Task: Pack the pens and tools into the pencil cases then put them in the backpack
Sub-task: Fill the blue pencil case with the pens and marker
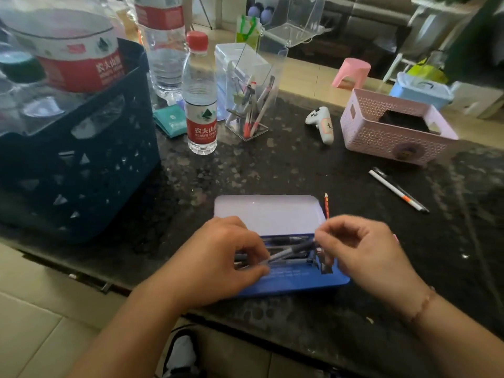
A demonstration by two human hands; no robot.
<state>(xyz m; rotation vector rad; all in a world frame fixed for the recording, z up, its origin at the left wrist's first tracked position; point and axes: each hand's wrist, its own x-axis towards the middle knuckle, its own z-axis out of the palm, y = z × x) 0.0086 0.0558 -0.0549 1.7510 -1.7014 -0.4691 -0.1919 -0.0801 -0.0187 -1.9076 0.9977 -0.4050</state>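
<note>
Bench [286, 170] black w/ grey speckle; pencil case [300, 282] blue, lid inside pale lilac-white; crate [81, 173] dark navy w/ triangle cut-outs; basket [381, 132] pink lattice; bottle [200, 99] clear, red cap + red/white label; pouch [169, 122] teal; controller [321, 121] white; stool [351, 73] pink

bare forearms, thin, possibly beaded bracelet [421, 304] on right wrist

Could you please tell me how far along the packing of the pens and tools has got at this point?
Partly done. Several pens already lie in the open blue pencil case. Both the left hand and right hand are arranging a pen in it. Still out: two pens on the counter, a pencil beside the lid, and the tools in the clear holder. The lid is open; no backpack is identifiable.
</note>
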